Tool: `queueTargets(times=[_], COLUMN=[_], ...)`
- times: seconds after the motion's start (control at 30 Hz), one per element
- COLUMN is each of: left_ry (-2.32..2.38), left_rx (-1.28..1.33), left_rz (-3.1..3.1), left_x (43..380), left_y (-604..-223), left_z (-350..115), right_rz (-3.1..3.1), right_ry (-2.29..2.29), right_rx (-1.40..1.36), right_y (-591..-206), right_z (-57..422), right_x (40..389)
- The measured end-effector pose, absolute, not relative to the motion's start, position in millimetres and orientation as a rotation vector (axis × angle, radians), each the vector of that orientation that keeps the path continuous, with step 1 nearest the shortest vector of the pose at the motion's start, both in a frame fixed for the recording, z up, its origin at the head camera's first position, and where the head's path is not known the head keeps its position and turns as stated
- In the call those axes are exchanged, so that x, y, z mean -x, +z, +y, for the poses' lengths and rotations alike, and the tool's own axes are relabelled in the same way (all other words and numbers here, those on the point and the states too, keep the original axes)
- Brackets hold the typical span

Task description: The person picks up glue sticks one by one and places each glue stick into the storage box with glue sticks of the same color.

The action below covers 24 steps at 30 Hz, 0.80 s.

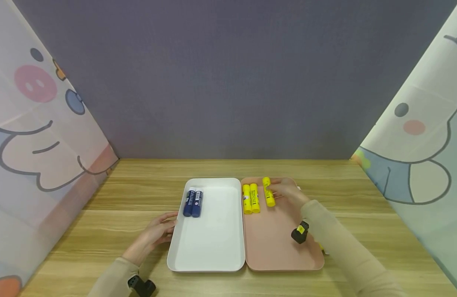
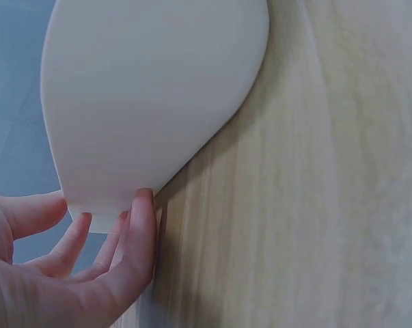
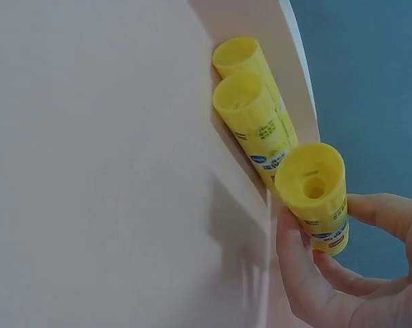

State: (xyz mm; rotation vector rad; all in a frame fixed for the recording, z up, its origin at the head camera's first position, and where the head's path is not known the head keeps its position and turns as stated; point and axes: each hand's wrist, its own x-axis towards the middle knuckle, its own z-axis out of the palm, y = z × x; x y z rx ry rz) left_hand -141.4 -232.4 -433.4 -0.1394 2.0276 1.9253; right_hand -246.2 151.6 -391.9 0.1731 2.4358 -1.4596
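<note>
My right hand (image 1: 286, 190) pinches a yellow glue stick (image 1: 268, 192) over the far part of the pink tray (image 1: 284, 266). In the right wrist view, that glue stick (image 3: 313, 198) is tilted, with its hollow end toward the camera. Two more yellow glue sticks (image 1: 250, 199) lie side by side along the pink tray's left wall. My left hand (image 1: 156, 232) touches the outer left side of the white tray (image 1: 206, 268); its fingertips (image 2: 143, 198) rest against the wall. Inside the white tray, two dark blue glue sticks (image 1: 193, 203) lie together at the upper left.
The two trays stand edge to edge on a wooden table (image 1: 150, 181). A small yellow and white thing (image 1: 322, 248) shows partly from behind the right sleeve. A grey panel (image 1: 228, 82) rises at the back, with printed cartoon sheets (image 1: 39, 123) at both sides.
</note>
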Motion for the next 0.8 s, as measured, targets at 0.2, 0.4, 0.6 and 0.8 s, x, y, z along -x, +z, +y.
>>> queueTargets(times=[0.2, 0.4, 0.6, 0.8], left_ry=[1.927, 1.924, 1.919, 1.924], left_rx=[0.137, 0.150, 0.157, 0.163], left_rz=[2.019, 2.028, 2.035, 2.032], left_x=[142, 141, 142, 142], left_y=[-434, -433, -434, -434], left_z=[-232, -232, -232, -231], right_rz=[2.438, 2.492, 2.445, 2.386], right_ry=[-1.491, -1.437, -1.511, -1.551], right_rx=[-0.208, -0.269, -0.289, -0.224], right_y=[-398, -402, -407, -408], right_z=[150, 148, 146, 145], right_x=[246, 247, 248, 245])
